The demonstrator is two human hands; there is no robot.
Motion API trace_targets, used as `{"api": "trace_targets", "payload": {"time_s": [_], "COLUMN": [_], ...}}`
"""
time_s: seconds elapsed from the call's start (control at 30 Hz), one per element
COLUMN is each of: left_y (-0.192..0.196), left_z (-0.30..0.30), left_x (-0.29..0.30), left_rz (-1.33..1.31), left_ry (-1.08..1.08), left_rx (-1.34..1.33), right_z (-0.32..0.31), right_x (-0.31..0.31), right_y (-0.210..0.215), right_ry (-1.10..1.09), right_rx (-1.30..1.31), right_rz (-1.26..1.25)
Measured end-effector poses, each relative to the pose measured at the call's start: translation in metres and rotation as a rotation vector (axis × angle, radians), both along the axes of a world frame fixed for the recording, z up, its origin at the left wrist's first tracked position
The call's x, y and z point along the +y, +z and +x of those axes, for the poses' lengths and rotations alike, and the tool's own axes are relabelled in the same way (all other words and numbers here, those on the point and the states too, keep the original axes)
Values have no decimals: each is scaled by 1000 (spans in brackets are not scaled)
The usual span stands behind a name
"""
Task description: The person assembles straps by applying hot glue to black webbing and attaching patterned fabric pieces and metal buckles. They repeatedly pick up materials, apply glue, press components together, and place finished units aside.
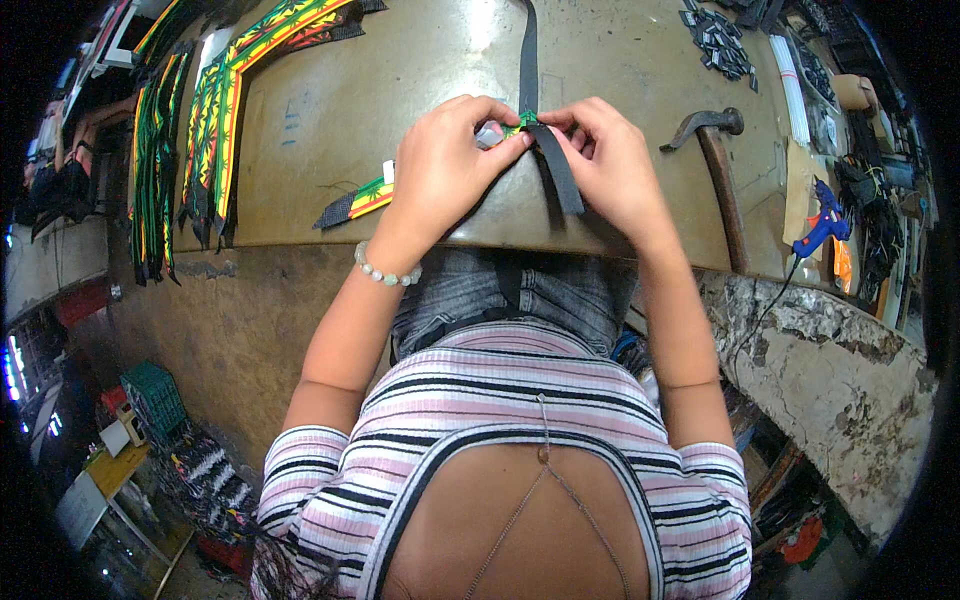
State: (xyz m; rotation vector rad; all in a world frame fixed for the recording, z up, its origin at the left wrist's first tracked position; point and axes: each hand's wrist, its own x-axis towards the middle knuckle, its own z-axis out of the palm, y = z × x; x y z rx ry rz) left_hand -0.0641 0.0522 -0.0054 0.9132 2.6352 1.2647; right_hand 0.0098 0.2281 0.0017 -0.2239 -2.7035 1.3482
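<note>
– Striped shirt [520, 375] nearest the camera, filling the bottom of the frame?

– Yes, pink, white and black, with a thin chain [543, 455] hanging over its neckline. Just above it, grey jeans [440, 300] show below the table edge.

– And the hands?

– Upper middle of the frame, close together. The left hand [450, 150], with a beaded bracelet [387, 272] at its wrist, has its grip closed, thumb and forefinger pinching a small green patterned strip [525, 119]. The right hand [605, 155] has its fingers closed on the black strap [563, 175] just beside that.

– How does the strap lie?

– One length runs up to the top edge of the frame; the other drops between the hands, its end toward the lower edge of the tabletop [330, 110].

– What is under the left hand?

– A yellow, green and red band [370, 203] with a dark tip. I cannot tell whether it joins the patterned piece, since the hand hides the part between.

– Farther out?

– Right of the hands, a hammer [722, 180]; at far right, a blue glue gun [825, 220]. Bundles of patterned strips [215, 150] lie upper left, and a pile of small black pieces [715, 45] upper right. Down on the floor at lower left stands a green crate [155, 395].
</note>
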Motion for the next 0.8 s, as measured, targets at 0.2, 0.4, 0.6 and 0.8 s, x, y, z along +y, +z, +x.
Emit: {"api": "trace_targets", "payload": {"time_s": [0.2, 0.4, 0.6, 0.8], "left_y": [0, 4, 6, -2], "left_z": [-2, 2, 5, 12], "left_x": [2, 1, 1, 1], "left_rz": [-35, -65, -47, -134], "left_ry": [25, 28, -18, -15], "left_rx": [-14, 15, 68, 311], "right_z": [-37, -65, -63, -26], "right_x": [21, 26, 29, 24], "right_y": [16, -1, -6, 8], "right_ry": [176, 199, 124, 176], "right_rx": [-99, -86, 38, 388], "right_rz": [-76, 12, 178, 505]}}
